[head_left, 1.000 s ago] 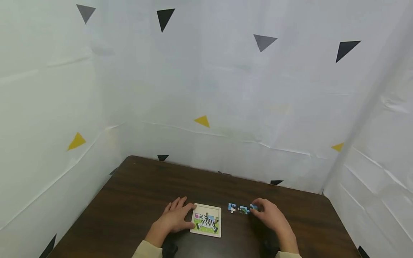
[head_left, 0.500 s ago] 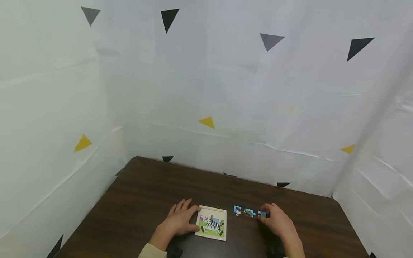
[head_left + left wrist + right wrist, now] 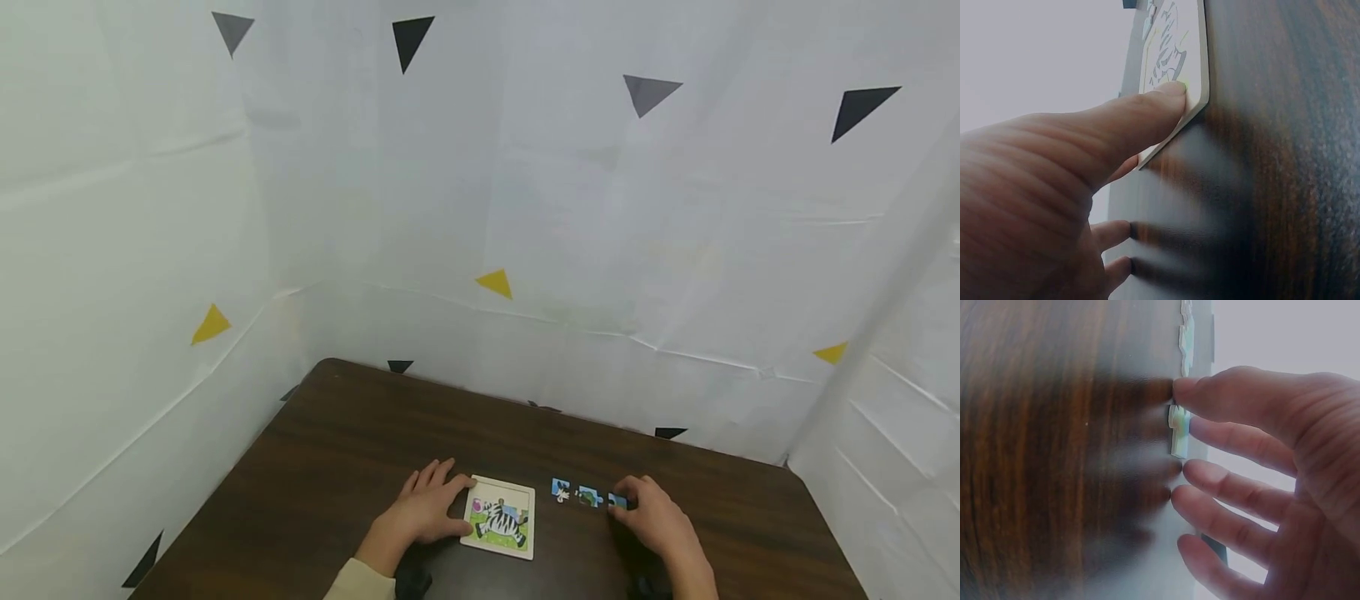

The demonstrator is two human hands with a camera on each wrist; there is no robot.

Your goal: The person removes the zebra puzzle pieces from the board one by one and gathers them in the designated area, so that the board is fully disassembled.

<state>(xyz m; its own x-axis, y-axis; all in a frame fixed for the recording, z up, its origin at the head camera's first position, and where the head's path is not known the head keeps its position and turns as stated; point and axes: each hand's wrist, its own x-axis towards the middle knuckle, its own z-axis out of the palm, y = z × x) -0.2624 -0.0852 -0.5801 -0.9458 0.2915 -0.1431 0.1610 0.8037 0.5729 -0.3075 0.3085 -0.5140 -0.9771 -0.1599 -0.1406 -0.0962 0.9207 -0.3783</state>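
Observation:
In the head view, my left hand [image 3: 427,510] lies at the left side of a small square puzzle board [image 3: 497,548] with a zebra picture. Its thumb rests on the near-left corner, clearly seen in the left wrist view, and its index finger touches the far-left one. The other fingers spread out beside the board. My right hand [image 3: 658,518] has thumb and index finger at opposite sides of a blue jigsaw piece [image 3: 1179,434], lightly pinching it low at the tabletop. Contact of the index fingertip is partly hidden behind the piece.
To the left of the pinched piece lie a blue and green jigsaw piece [image 3: 588,497] and one with part of a zebra's head [image 3: 561,490]. A dark wooden table [image 3: 390,417] carries everything. White sheeting [image 3: 420,208] with triangles hangs behind it.
The whole head view has shifted, so the scene sits further right. The piece at my right hand has slid slightly away from its neighbour. My left hand stays on the board.

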